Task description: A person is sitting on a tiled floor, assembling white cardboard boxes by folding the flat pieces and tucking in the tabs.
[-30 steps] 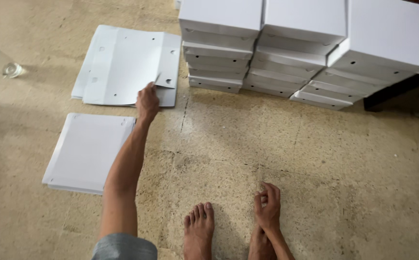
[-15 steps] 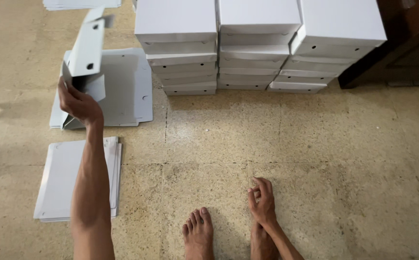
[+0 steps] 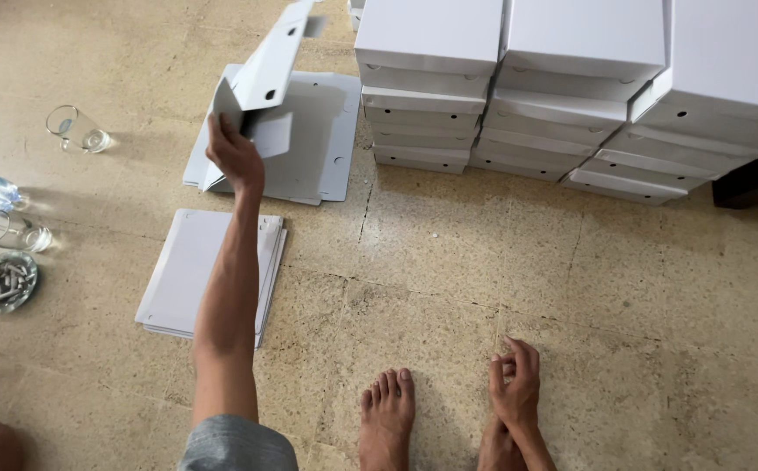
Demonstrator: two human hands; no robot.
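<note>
While the tiled floor (image 3: 501, 262) fills most of the view, its far edge is taken up by stacks of assembled white boxes (image 3: 571, 96), set side by side in three columns. Just left of those stacks, a pile of flat white cardboard blanks (image 3: 322, 148) is laid on the floor, and a second pile of flat sheets (image 3: 183, 270) is placed nearer, beside the outstretched arm. One cardboard blank (image 3: 265, 70) is held up off the first pile, tilted on edge above it, with its lower corner gripped by the left hand (image 3: 235, 157); the fingers are closed around that corner. The right hand (image 3: 516, 384) is rested on the right foot, fingers loosely curled together and nothing held in them. Two bare feet (image 3: 387, 419) are seen at the bottom edge. Along the left side, well apart from the cardboard, two clear drinking glasses (image 3: 78, 131) are stood on the floor, with a round ashtray (image 3: 4, 281) just beside the nearer glass.
</note>
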